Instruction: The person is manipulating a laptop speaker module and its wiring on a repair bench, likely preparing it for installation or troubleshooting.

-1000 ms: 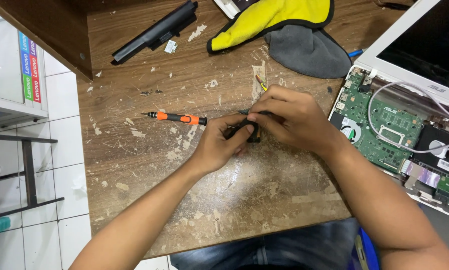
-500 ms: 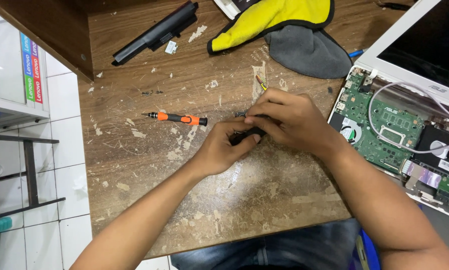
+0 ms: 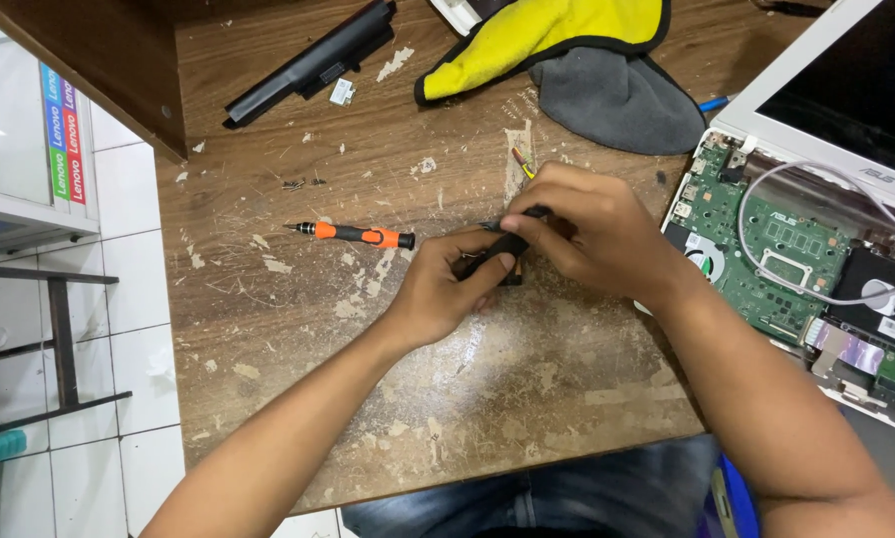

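Observation:
Over the middle of a worn wooden table, my left hand and my right hand meet on one small black part. The left fingers grip it from below and the left. The right fingertips pinch its upper end. Most of the part is hidden by the fingers. An orange and black screwdriver lies flat on the table just left of my left hand, untouched.
An opened white laptop with its green board showing lies at the right. A yellow and grey cloth and a long black battery lie at the far edge. Small screws sit near the screwdriver. White tiled floor lies to the left.
Both hands stay on the black part with only small finger shifts. The screwdriver has not moved on the table.

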